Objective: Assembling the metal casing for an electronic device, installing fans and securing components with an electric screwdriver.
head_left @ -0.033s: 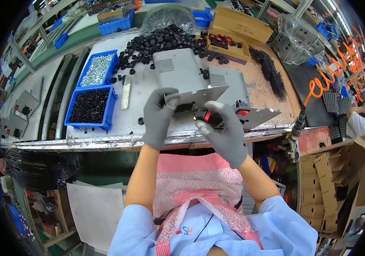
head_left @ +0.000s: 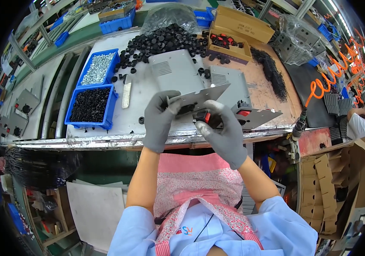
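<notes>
My gloved left hand [head_left: 159, 121] grips the left end of the upturned front flange of a grey sheet-metal housing [head_left: 178, 70], whose vented face lies behind it. A dark opening or part shows low on that flange. My gloved right hand [head_left: 226, 136] pinches a black and red rocker switch [head_left: 203, 117] between thumb and fingers, just in front of the flange. Fingers partly hide the switch. To the right sits a second vented housing [head_left: 233, 83]; a red rocker switch [head_left: 244, 112] is fitted in its front flange.
Blue bins of silver screws [head_left: 99, 69] and small black parts [head_left: 89, 106] stand on the left. Black caps [head_left: 165, 40] lie heaped at the back, beside a carton [head_left: 233, 51] of red-black switches. Black wires [head_left: 272, 74] and an orange coiled hose [head_left: 319, 85] are on the right.
The left housing has turned slightly, its vented back part shifting left, while my left hand's grip on the flange shifts a little. My right hand stays nearly still with the switch.
</notes>
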### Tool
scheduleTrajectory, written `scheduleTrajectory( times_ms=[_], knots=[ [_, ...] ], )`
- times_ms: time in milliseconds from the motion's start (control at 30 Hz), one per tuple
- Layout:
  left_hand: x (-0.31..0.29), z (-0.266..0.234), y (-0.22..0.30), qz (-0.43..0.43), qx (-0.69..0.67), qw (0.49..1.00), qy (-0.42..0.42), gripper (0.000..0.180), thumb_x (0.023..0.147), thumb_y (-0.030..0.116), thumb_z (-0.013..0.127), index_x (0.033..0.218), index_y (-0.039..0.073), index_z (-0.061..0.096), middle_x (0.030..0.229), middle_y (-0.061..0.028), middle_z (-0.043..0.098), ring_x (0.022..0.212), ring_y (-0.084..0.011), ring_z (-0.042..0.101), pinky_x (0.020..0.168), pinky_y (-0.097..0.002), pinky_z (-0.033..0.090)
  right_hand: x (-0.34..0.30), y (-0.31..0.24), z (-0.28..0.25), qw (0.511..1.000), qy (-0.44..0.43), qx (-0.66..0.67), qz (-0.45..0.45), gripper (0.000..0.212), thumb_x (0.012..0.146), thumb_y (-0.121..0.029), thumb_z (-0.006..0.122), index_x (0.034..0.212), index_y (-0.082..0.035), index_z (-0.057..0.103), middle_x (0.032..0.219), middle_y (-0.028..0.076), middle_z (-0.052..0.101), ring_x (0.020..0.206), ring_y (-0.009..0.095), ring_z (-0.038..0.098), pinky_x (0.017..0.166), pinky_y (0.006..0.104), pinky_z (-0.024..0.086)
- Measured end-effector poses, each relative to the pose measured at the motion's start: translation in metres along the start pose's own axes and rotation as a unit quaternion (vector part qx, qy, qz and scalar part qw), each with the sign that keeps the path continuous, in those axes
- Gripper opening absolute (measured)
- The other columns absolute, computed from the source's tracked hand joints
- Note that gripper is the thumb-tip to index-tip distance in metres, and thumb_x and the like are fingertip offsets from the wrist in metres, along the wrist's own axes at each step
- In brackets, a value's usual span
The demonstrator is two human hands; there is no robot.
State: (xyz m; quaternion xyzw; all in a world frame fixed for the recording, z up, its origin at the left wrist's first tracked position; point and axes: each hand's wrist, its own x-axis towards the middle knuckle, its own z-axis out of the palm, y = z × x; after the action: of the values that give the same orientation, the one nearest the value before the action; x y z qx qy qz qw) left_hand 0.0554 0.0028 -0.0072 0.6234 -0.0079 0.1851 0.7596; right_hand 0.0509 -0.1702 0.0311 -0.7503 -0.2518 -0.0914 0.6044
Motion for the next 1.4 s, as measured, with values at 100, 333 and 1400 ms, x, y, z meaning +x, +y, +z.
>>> scheduleTrajectory(
  times_ms=[100, 333, 1400],
  knots=[
    [-0.013, -0.008, 0.006, -0.073, -0.076, 0.993, -0.055, 0.041, 0.079, 0.015, 0.066, 0.113, -0.001, 0.052, 0.101, -0.0079, 0.058, 0.096, -0.0129, 0.054, 0.081, -0.0255, 0.046, -0.005, 0.008, 0.007, 0.993, -0.068, 0.058, 0.074, 0.031, 0.075, -0.006, 0.068, 0.103, -0.003, 0.055, 0.088, 0.003, 0.055, 0.072, 0.007, 0.052, 0.065, 0.0236, 0.045],
    [-0.011, -0.007, 0.018, -0.056, -0.128, 0.987, -0.077, 0.051, 0.080, 0.024, 0.066, 0.121, 0.000, 0.048, 0.102, -0.0058, 0.053, 0.095, -0.0135, 0.052, 0.086, -0.0270, 0.044, 0.018, 0.000, 0.034, 0.938, 0.037, 0.246, 0.241, 0.030, 0.078, -0.011, 0.069, 0.095, 0.000, 0.048, 0.083, 0.008, 0.056, 0.070, 0.011, 0.057, 0.056, 0.0210, 0.048],
    [-0.003, 0.014, 0.003, 0.177, 0.193, 0.962, 0.074, 0.042, 0.081, 0.022, 0.064, 0.117, 0.005, 0.051, 0.095, -0.0122, 0.059, 0.079, -0.0206, 0.059, 0.070, -0.0294, 0.048, 0.068, 0.006, 0.017, 0.888, -0.048, -0.370, -0.270, 0.023, 0.072, -0.020, 0.065, 0.091, -0.009, 0.057, 0.080, 0.006, 0.055, 0.078, 0.026, 0.052, 0.077, 0.0362, 0.036]
  ],
)
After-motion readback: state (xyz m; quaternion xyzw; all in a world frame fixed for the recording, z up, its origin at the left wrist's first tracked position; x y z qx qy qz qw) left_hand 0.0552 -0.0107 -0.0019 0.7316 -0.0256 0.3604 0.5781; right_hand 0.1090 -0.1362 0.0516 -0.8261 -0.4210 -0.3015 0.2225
